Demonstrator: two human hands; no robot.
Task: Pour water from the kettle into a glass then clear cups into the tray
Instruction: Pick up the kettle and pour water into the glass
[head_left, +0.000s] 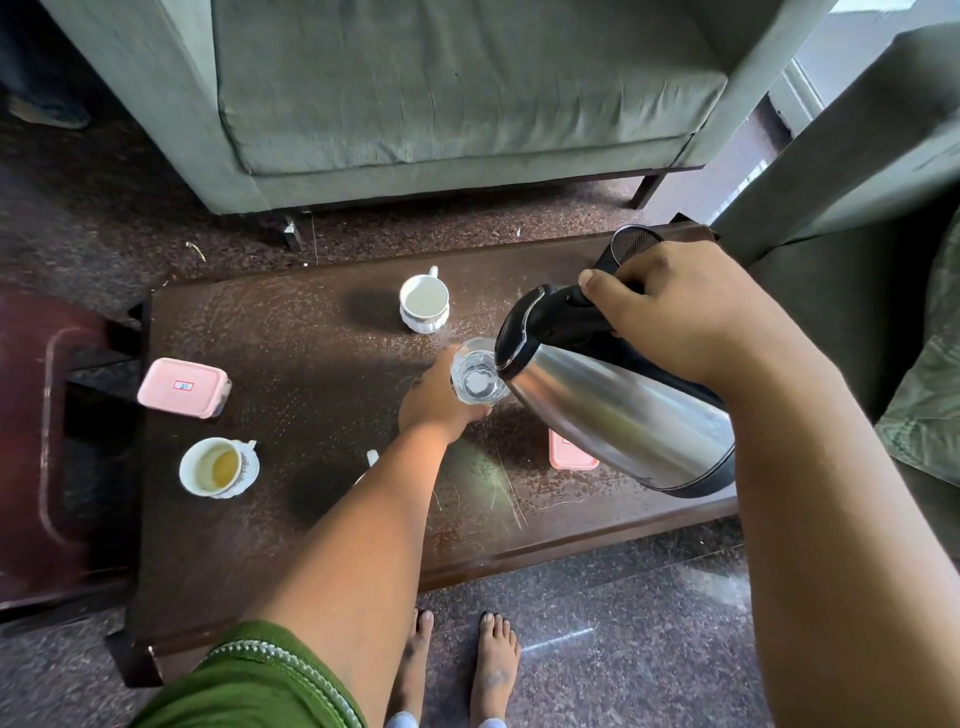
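You're mid-pour: right hand (691, 317) clenched on the kettle (623, 410) handle, left hand (441, 400) gripping the glass (475, 374), partly filled. Both teacups (423, 304) (218, 467) sit uncleared on the bench (311, 519); the tray (47, 441) waits left.

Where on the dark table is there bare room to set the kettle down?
The near-left table corner, below the tea-stained white cup, lies bare, as does the stretch between the pink lidded box and the empty white cup. It is crowded around the clear glass.

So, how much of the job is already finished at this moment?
Pouring is in hand: the right hand tilts the kettle over the glass, held by the left hand. Left to do: both cups remain on the table.
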